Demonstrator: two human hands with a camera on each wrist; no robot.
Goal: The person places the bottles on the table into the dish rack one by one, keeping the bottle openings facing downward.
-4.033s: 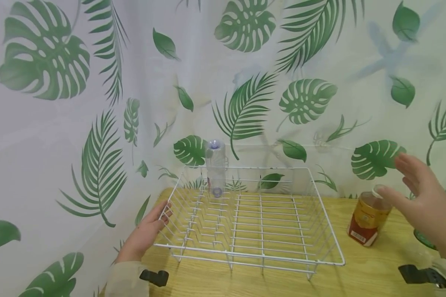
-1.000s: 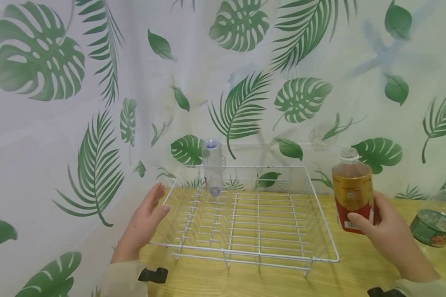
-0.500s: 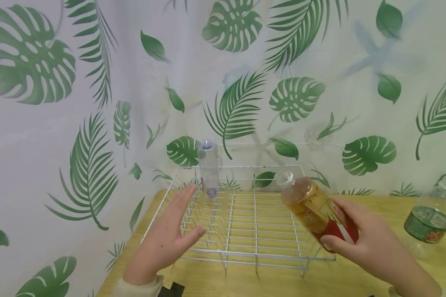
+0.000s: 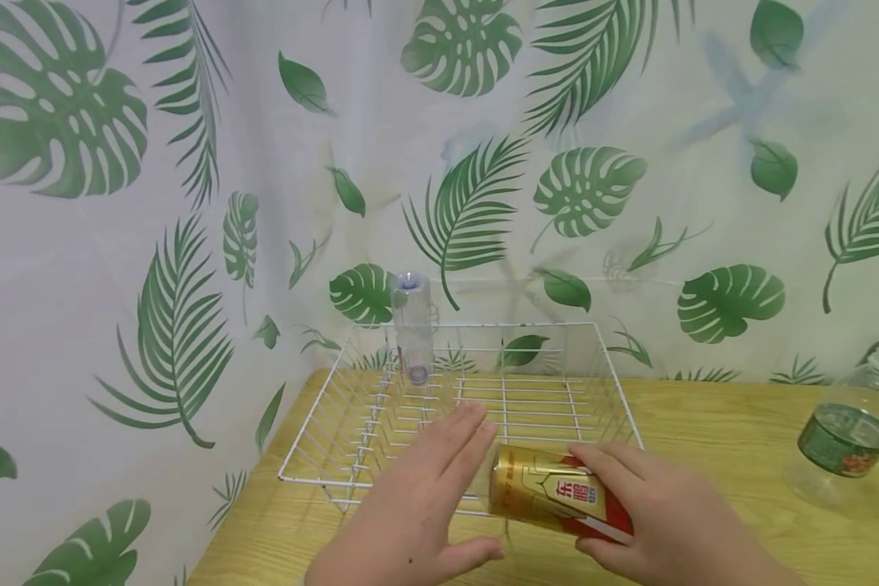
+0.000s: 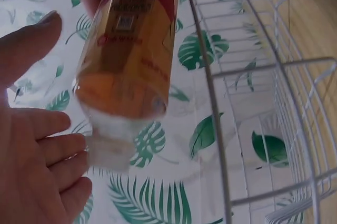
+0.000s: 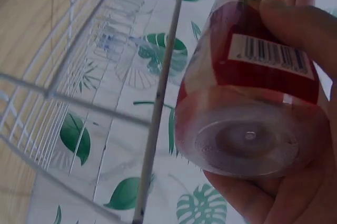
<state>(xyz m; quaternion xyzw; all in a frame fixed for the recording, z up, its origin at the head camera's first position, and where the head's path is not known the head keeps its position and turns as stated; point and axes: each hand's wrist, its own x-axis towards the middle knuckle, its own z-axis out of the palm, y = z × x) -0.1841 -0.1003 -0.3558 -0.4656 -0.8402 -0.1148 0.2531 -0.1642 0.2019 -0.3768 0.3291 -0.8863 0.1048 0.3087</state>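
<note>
My right hand (image 4: 666,513) grips a plastic bottle (image 4: 557,488) with a gold and red label around its lower, red part. The bottle lies nearly on its side over the front of a white wire dish rack (image 4: 284,478), its neck toward the left hand. My left hand (image 4: 417,505) is beside the neck end, fingers stretched out and thumb apart. In the left wrist view the bottle's blurred neck is close to the left fingertips; touching cannot be told. The right wrist view shows the bottle's base (image 6: 247,140) and barcode, with the right thumb on its side.
A clear bottle (image 4: 413,325) stands in the back left of the rack. At the right, a clear jar with a green label (image 4: 845,439) stands on the wooden table (image 4: 718,456). A leaf-patterned sheet (image 4: 630,106) covers the walls behind and left.
My right hand took the gold and red bottle from the table, lifted it, tipped it sideways and brought it left. My left hand left the rack's side and moved right toward the bottle's neck.
</note>
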